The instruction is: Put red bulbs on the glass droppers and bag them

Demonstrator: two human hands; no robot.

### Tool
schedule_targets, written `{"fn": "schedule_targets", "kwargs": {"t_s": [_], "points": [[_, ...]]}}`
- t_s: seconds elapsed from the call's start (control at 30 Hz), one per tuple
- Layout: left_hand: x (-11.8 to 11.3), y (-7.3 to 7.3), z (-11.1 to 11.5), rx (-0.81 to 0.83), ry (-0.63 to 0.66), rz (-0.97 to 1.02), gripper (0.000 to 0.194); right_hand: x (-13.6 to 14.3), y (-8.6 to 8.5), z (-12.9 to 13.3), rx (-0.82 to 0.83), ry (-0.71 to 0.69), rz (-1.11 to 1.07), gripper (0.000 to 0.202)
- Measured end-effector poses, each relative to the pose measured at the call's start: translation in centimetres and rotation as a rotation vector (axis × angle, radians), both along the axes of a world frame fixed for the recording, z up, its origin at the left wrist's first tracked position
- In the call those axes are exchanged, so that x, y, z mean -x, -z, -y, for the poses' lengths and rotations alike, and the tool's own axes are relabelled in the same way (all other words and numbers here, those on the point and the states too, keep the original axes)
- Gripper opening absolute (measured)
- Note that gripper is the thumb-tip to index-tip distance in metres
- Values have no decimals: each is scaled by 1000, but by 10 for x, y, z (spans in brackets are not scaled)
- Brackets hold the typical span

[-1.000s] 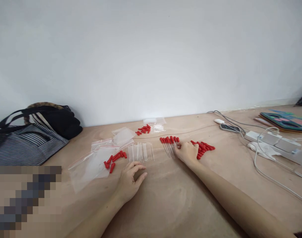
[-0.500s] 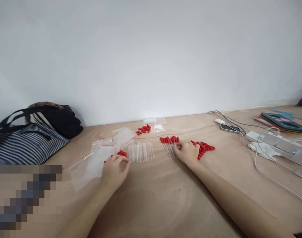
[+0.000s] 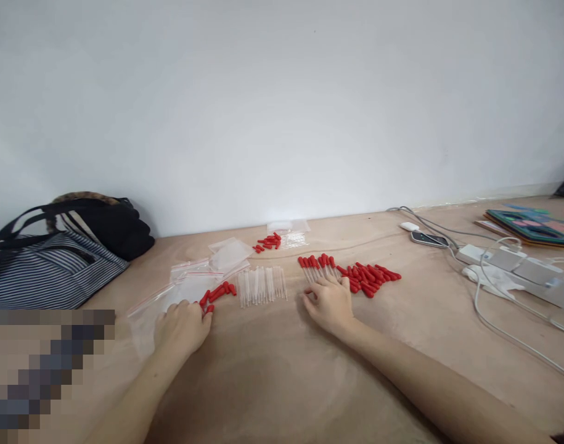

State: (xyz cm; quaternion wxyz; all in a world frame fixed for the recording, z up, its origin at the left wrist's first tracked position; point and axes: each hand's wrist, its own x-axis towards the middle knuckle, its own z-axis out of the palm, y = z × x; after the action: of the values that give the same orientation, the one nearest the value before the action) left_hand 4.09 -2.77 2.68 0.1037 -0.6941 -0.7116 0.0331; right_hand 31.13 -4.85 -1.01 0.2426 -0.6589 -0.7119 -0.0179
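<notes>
My left hand (image 3: 182,327) is at the red rubber caps (image 3: 220,290) beside the plastic bags, thumb and fingers closed round a red cap (image 3: 209,309). Over the lower ends of a row of red-capped clear tubes (image 3: 316,262) lies my right hand (image 3: 330,302), its fingers curled and their tips partly hidden; whether it grips a tube is unclear. A row of clear tubes without caps (image 3: 262,285) lies between the hands. To the right of my right hand is a larger heap of red caps (image 3: 371,277).
Small red caps (image 3: 267,242) and thin clear tubes (image 3: 294,239) lie near the wall. Zip bags (image 3: 189,287) spread at left, by a striped bag (image 3: 55,265). At right are a phone (image 3: 428,239), power strip (image 3: 535,271), cables and flat colourful boards (image 3: 531,227).
My left hand has moved left and nearer, closing on a red cap. My right hand has shifted left and nearer, uncovering more of the capped tubes and the right heap.
</notes>
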Motion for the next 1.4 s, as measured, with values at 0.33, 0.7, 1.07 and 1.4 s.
{"fn": "schedule_targets", "kwargs": {"t_s": [0.33, 0.7, 1.07, 1.4], "points": [[-43, 22, 12, -54, 486, 684, 23, 40, -8, -21, 223, 51, -37, 24], [-69, 48, 28, 249, 545, 1242, 21, 21, -8, -25, 280, 146, 52, 22], [-68, 44, 24, 269, 564, 1245, 23, 33, -4, -52, 249, 182, 66, 25], [-73, 38, 23, 334, 303, 1569, 20, 8, 0, -28, -9, 111, -6, 22]]}}
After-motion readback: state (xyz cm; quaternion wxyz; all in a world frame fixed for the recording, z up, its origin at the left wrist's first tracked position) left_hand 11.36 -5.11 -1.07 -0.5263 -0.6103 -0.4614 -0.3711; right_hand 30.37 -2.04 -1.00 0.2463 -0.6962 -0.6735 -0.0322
